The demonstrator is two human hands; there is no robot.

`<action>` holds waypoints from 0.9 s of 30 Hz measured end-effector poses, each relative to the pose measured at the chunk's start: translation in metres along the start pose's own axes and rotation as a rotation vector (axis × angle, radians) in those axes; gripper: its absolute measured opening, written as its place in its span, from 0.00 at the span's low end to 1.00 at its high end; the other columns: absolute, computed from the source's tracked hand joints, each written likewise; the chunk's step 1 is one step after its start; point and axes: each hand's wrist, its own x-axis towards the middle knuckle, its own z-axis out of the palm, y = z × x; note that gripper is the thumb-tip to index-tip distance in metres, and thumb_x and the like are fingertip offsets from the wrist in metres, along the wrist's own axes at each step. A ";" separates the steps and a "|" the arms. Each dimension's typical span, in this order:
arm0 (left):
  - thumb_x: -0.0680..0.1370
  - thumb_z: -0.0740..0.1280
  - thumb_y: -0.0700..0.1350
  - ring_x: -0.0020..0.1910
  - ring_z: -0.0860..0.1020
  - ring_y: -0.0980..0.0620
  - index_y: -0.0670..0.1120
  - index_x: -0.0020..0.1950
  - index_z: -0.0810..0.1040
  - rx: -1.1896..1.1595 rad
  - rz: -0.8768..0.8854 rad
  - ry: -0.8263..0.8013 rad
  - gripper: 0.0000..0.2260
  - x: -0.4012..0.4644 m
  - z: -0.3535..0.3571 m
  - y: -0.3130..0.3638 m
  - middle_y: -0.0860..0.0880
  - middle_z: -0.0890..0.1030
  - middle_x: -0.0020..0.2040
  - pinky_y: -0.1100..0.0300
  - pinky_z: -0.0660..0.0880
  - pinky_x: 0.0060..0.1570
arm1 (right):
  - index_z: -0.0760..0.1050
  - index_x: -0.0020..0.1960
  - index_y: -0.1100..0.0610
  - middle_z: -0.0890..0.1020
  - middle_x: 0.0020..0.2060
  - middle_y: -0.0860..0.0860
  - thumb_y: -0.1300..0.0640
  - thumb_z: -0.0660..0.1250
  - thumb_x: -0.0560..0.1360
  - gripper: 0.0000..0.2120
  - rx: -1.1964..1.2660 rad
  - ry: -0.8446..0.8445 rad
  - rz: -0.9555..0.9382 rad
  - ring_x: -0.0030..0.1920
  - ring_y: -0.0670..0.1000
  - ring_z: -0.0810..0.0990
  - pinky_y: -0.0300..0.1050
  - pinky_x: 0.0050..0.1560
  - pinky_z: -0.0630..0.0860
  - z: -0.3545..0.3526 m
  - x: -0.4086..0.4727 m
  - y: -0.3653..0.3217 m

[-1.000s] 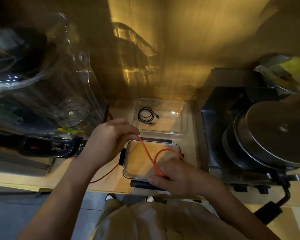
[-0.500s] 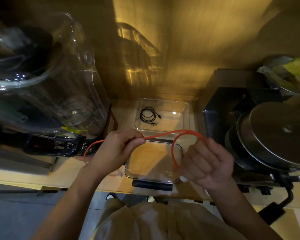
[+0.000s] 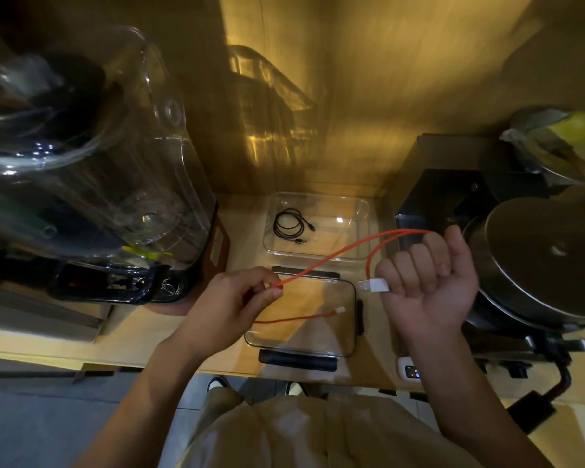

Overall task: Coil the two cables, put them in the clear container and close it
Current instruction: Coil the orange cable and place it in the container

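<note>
glossy clear plastic container (image 3: pixel 362 211), wooden counter (image 3: pixel 142 336)

The orange cable (image 3: pixel 331 256) ends in a white plug (image 3: pixel 375 285); its other, smaller connector (image 3: pixel 340 310) is white too. A black cable (image 3: pixel 289 226) lies in the clear container (image 3: pixel 363 214). The clear lid (image 3: pixel 348 346) carries black clips (image 3: pixel 298 360). The worktop (image 3: pixel 156 329) is pale wood. The pot lid (image 3: pixel 551 255) is steel grey.
</note>
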 end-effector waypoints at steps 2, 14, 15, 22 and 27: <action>0.80 0.64 0.57 0.34 0.78 0.53 0.54 0.52 0.80 0.008 -0.002 -0.034 0.09 -0.001 0.002 0.004 0.52 0.79 0.34 0.50 0.75 0.35 | 0.69 0.29 0.55 0.60 0.20 0.48 0.46 0.52 0.83 0.26 -0.063 0.040 -0.029 0.20 0.47 0.59 0.41 0.26 0.56 0.000 0.002 0.001; 0.82 0.54 0.61 0.44 0.79 0.56 0.56 0.52 0.78 0.337 0.142 -0.280 0.16 -0.004 0.015 0.042 0.55 0.82 0.44 0.56 0.75 0.42 | 0.67 0.36 0.54 0.67 0.26 0.49 0.45 0.49 0.84 0.22 -0.542 0.250 -0.075 0.28 0.49 0.66 0.43 0.33 0.67 0.006 0.006 0.017; 0.82 0.53 0.61 0.44 0.79 0.56 0.57 0.52 0.77 0.348 0.154 -0.277 0.16 -0.003 0.015 0.046 0.55 0.82 0.45 0.56 0.75 0.41 | 0.67 0.37 0.54 0.68 0.27 0.49 0.45 0.49 0.83 0.21 -0.665 0.241 -0.057 0.29 0.50 0.67 0.43 0.34 0.67 0.005 0.005 0.021; 0.82 0.54 0.62 0.46 0.80 0.55 0.56 0.53 0.79 0.425 0.202 -0.252 0.17 0.005 0.011 0.057 0.56 0.82 0.47 0.56 0.74 0.42 | 0.70 0.35 0.52 0.71 0.27 0.47 0.42 0.50 0.82 0.23 -1.447 -0.001 0.189 0.29 0.45 0.69 0.39 0.33 0.68 -0.009 -0.005 0.042; 0.80 0.62 0.60 0.41 0.79 0.55 0.55 0.52 0.79 0.427 0.186 -0.239 0.12 0.006 0.003 0.055 0.55 0.82 0.44 0.60 0.70 0.37 | 0.72 0.40 0.48 0.79 0.30 0.50 0.26 0.44 0.75 0.31 -1.957 -0.279 0.368 0.32 0.46 0.78 0.51 0.35 0.77 -0.016 -0.016 0.043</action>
